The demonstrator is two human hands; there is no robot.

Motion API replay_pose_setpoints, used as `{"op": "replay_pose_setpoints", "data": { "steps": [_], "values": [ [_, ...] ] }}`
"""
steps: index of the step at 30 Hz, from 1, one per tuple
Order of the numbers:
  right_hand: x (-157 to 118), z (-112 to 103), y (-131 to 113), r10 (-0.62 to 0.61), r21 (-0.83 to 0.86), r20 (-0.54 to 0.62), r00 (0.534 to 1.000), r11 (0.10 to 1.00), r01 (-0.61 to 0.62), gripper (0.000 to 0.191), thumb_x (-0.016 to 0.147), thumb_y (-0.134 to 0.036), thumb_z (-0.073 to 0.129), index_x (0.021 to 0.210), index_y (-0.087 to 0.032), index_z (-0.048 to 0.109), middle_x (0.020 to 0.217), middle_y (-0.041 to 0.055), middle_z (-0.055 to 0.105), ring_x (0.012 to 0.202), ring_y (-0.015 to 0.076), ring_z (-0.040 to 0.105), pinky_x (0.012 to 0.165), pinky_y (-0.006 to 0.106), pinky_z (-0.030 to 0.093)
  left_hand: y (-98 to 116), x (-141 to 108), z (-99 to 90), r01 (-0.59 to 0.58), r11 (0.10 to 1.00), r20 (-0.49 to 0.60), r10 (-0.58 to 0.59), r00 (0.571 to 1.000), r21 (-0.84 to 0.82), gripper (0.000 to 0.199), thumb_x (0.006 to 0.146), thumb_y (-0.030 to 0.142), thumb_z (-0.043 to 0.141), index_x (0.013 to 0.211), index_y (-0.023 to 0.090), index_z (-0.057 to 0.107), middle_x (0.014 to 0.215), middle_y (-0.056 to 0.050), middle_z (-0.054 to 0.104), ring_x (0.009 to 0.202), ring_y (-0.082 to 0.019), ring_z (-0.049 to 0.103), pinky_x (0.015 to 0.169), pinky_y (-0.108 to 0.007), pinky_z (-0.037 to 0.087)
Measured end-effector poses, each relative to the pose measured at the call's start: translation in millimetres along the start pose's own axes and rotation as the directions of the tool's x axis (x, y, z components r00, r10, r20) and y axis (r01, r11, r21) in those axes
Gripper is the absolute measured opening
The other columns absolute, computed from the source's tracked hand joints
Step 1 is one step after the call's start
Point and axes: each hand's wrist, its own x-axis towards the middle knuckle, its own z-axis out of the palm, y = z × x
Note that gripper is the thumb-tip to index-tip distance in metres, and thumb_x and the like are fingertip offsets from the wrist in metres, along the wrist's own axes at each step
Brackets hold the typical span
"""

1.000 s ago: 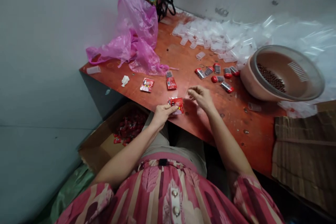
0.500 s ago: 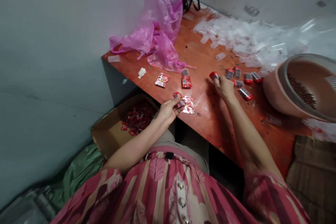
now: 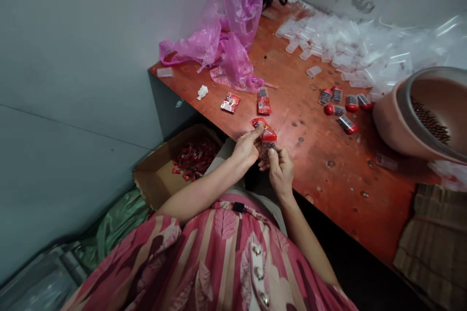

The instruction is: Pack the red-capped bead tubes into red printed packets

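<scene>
At the near edge of the bench (image 3: 314, 170), the left hand (image 3: 248, 149) is pinching a red packet (image 3: 259, 122) and the right hand (image 3: 280, 169) a small jar (image 3: 269, 145) against it, both grips nearly closed, a loosening right pinch possibly risking a drop.

Blouse: a loose pink fabric blouse (image 3: 215, 262) is showing lengthwise stripes of cream, rose and dark maroon, with leaf shapes mixing in
Button strip: a narrow off-white cloth strip (image 3: 258, 283) is running along the front, carrying round shiny buttons (image 3: 259, 273)
Frill: gathered pink trim (image 3: 245, 255) is edging that strip
Sleeves: the left sleeve (image 3: 160, 235) is repeating the print and leaving the forearm bare
Waist: a plain pink band (image 3: 253, 204) is circling the front, a small black rectangle (image 3: 238, 207) sitting on it
Trousers: pale greyish-beige cloth (image 3: 274, 209) is covering the legs
Hands: left hand (image 3: 246, 150) and right hand (image 3: 281, 171) are showing bare
</scene>
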Motion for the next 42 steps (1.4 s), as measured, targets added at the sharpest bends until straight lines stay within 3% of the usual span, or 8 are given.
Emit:
{"op": "replay_pose_setpoints", "data": {
  "steps": [3, 6, 9, 14, 22, 28, 34, 42],
  "values": [
    [1, -5, -1, -0.004, 0.049, 0.037, 0.999, 0.999, 0.002, 0.030, 0.084, -0.048, 0.051, 0.092, -0.019, 0.052, 0.067, -0.0030, 0.063, 0.044, 0.0074, 0.056, 0.042, 0.020, 0.050, 2, -6, 2.7, -0.018, 0.992, 0.071, 0.009, 0.997, 0.123, 0.038, 0.060, 0.041, 0.077, 0.065, 0.013, 0.052, 0.055, 0.002, 0.057, 0.043, -0.008, 0.050, 0.041, -0.019, 0.036],
    [1, -12, -1, -0.019, 0.080, 0.056, 0.998, 0.997, 0.015, 0.028, 0.084, -0.046, 0.051, 0.092, -0.020, 0.052, 0.067, -0.0028, 0.063, 0.045, 0.0082, 0.057, 0.043, 0.021, 0.050, 3, -6, 2.4, -0.070, 0.979, 0.146, 0.042, 0.988, 0.192, 0.037, 0.059, 0.040, 0.078, 0.069, 0.012, 0.055, 0.061, 0.000, 0.060, 0.050, -0.009, 0.055, 0.049, -0.020, 0.043],
    [1, -15, 3, -0.064, 0.007, -0.007, 0.998, 0.998, 0.064, 0.028, 0.085, -0.046, 0.050, 0.096, -0.020, 0.052, 0.064, -0.0038, 0.061, 0.046, 0.0088, 0.057, 0.045, 0.022, 0.051, 0, -4, 1.4, -0.100, 0.972, 0.184, 0.060, 0.981, 0.215, 0.037, 0.057, 0.035, 0.081, 0.073, 0.012, 0.057, 0.066, 0.000, 0.063, 0.057, -0.009, 0.058, 0.057, -0.021, 0.046],
    [1, -15, 10, -0.116, -0.104, -0.030, 0.993, 0.988, 0.112, 0.028, 0.087, -0.044, 0.049, 0.101, -0.020, 0.053, 0.061, -0.0047, 0.059, 0.047, 0.0095, 0.057, 0.047, 0.022, 0.050, -3, -4, 1.2, -0.086, 0.957, 0.212, 0.026, 0.977, 0.278, 0.038, 0.052, 0.035, 0.082, 0.070, 0.011, 0.058, 0.060, 0.001, 0.060, 0.047, -0.007, 0.053, 0.048, -0.020, 0.041],
    [8, -23, 3, -0.057, 0.162, 0.158, 0.986, 0.986, 0.031, 0.027, 0.086, -0.046, 0.049, 0.091, -0.020, 0.053, 0.064, -0.0032, 0.063, 0.043, 0.0080, 0.054, 0.041, 0.020, 0.046, 11, 1, -0.3, -0.125, 0.871, 0.326, -0.043, 0.944, 0.475, 0.035, 0.058, 0.039, 0.078, 0.065, 0.007, 0.064, 0.060, -0.005, 0.064, 0.049, -0.011, 0.058, 0.050, -0.024, 0.045],
    [5, -14, 7, -0.089, 0.071, -0.052, 0.995, 0.993, 0.093, 0.025, 0.086, -0.045, 0.050, 0.093, -0.021, 0.052, 0.058, -0.0051, 0.059, 0.044, 0.0090, 0.055, 0.043, 0.021, 0.048, -2, -3, -3.3, -0.164, 0.827, 0.278, 0.010, 0.961, 0.537, 0.038, 0.061, 0.045, 0.075, 0.064, 0.010, 0.060, 0.052, -0.002, 0.059, 0.037, -0.009, 0.051, 0.039, -0.022, 0.038],
    [9, -9, 10, 0.013, 0.278, 0.063, 0.998, 0.960, -0.030, 0.026, 0.084, -0.046, 0.051, 0.084, -0.020, 0.050, 0.062, -0.0041, 0.061, 0.038, 0.0058, 0.049, 0.034, 0.017, 0.039, -8, -11, -4.1, -0.151, 0.819, 0.263, 0.000, 0.965, 0.553, 0.040, 0.063, 0.049, 0.071, 0.062, 0.013, 0.054, 0.043, 0.001, 0.051, 0.033, -0.011, 0.049, 0.035, -0.022, 0.036],
    [11, -38, 4, -0.040, -0.091, 0.151, 0.988, 0.994, 0.054, 0.033, 0.080, -0.052, 0.055, 0.084, -0.020, 0.061, 0.064, -0.0009, 0.064, 0.052, 0.0113, 0.059, 0.050, 0.023, 0.050, -2, -24, -16.4, -0.180, 0.789, 0.223, 0.056, 0.973, 0.587, 0.028, 0.064, 0.038, 0.072, 0.066, 0.011, 0.063, 0.060, -0.002, 0.063, 0.050, -0.009, 0.054, 0.052, -0.021, 0.041]
  ]
}}
